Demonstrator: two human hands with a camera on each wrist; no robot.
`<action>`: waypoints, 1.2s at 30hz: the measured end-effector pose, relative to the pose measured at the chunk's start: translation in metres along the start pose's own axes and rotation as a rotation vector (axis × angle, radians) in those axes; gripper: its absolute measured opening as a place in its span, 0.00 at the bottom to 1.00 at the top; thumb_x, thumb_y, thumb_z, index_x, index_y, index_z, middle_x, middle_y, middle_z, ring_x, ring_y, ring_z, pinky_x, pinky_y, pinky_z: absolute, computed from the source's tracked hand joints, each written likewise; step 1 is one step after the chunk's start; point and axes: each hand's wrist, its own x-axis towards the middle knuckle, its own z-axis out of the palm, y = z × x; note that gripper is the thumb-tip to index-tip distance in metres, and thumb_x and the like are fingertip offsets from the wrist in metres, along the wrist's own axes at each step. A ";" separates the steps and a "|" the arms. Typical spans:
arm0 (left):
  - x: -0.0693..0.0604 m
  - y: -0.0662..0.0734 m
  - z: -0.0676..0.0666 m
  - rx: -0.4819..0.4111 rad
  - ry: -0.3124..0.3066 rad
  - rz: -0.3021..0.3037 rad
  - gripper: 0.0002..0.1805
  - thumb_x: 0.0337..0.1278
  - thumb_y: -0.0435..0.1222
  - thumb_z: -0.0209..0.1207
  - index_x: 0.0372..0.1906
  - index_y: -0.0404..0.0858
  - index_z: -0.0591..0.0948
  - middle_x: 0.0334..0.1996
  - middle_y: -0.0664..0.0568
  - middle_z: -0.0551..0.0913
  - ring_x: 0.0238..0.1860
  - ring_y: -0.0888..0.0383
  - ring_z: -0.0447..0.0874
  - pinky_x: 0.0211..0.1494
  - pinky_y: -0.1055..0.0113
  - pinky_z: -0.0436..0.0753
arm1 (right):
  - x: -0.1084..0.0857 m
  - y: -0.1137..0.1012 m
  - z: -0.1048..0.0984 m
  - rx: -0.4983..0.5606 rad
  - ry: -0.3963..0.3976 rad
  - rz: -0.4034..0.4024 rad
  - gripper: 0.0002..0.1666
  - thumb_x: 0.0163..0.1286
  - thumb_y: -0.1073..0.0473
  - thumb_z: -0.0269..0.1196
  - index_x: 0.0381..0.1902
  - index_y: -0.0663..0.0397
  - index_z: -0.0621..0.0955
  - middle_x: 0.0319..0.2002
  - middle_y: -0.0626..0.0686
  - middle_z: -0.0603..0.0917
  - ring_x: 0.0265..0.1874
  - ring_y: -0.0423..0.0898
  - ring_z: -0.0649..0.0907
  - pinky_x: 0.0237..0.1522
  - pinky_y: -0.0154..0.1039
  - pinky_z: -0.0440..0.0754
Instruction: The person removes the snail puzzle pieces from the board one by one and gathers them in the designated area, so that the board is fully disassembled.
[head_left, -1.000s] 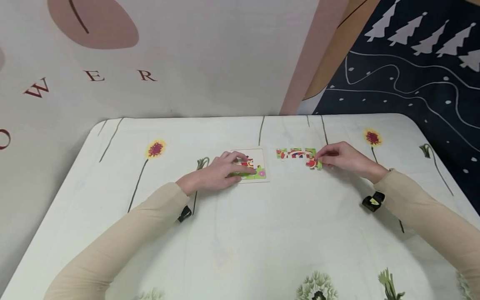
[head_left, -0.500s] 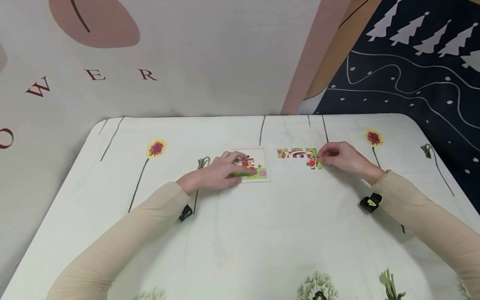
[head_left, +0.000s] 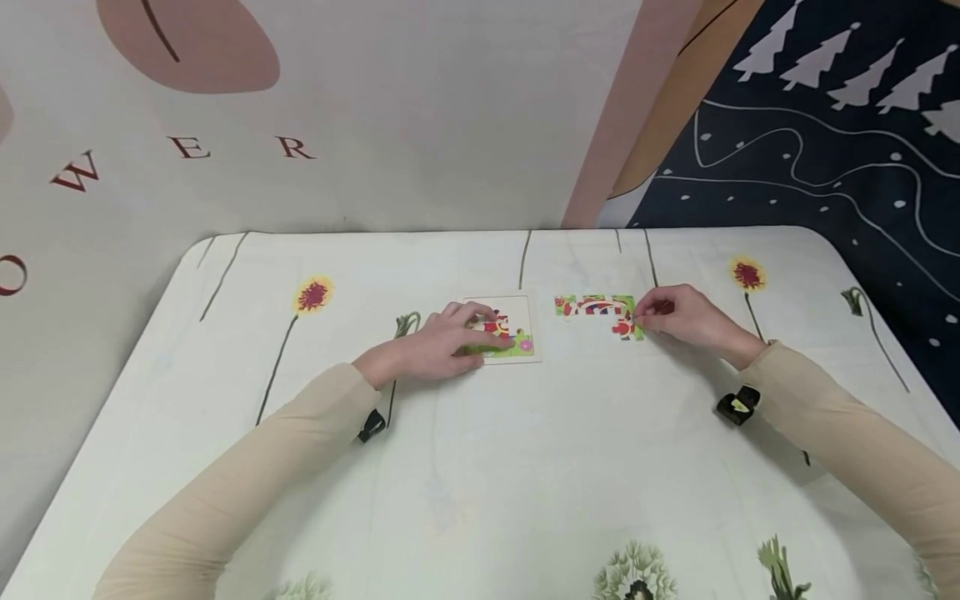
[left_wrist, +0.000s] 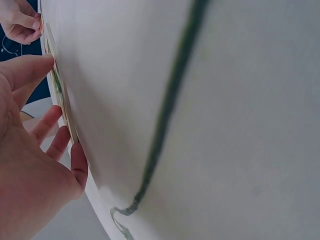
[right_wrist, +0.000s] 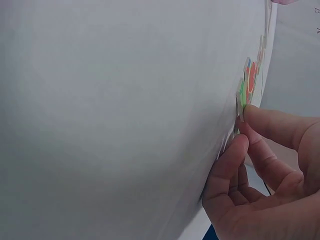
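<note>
A square puzzle board [head_left: 534, 342] with a few pieces in its lower part lies on the table. My left hand [head_left: 442, 343] rests on its left side with fingers spread, covering part of it. To the right of the board, loose puzzle pieces [head_left: 594, 306] form a row that turns down at its right end. There my right hand [head_left: 690, 321] touches the edge of a red and green piece [head_left: 624, 327] with thumb and fingertips. In the right wrist view the fingertips pinch at the edge of a green piece [right_wrist: 241, 97].
The white table cover [head_left: 525, 467] has printed flowers and stems. A black wrist camera [head_left: 738, 405] hangs under the right wrist, another [head_left: 372, 426] under the left. Behind the table hangs a printed cloth [head_left: 420, 117], with a dark patterned cloth [head_left: 810, 167] at the right.
My right wrist has shifted very slightly to the left, the fingertips staying at the right end of the pieces. The left hand holds its place on the board.
</note>
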 end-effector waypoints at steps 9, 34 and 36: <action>-0.001 0.000 0.000 -0.003 0.002 -0.006 0.24 0.66 0.34 0.55 0.65 0.53 0.76 0.69 0.45 0.60 0.66 0.43 0.55 0.59 0.42 0.60 | 0.001 0.000 0.002 0.017 -0.004 0.015 0.09 0.67 0.63 0.63 0.41 0.64 0.82 0.34 0.55 0.78 0.35 0.50 0.71 0.37 0.39 0.68; -0.009 0.008 0.003 0.035 0.088 -0.003 0.22 0.62 0.31 0.58 0.60 0.48 0.80 0.67 0.43 0.65 0.63 0.42 0.60 0.60 0.45 0.62 | -0.002 -0.009 -0.004 0.124 0.069 0.025 0.14 0.70 0.60 0.60 0.47 0.66 0.80 0.42 0.58 0.79 0.33 0.49 0.74 0.32 0.36 0.74; -0.010 0.006 0.003 0.026 0.112 0.009 0.21 0.61 0.29 0.58 0.58 0.47 0.82 0.65 0.42 0.66 0.62 0.41 0.61 0.60 0.46 0.63 | -0.001 -0.014 -0.003 0.144 0.069 0.006 0.15 0.69 0.59 0.61 0.47 0.66 0.80 0.42 0.58 0.80 0.33 0.49 0.75 0.32 0.35 0.74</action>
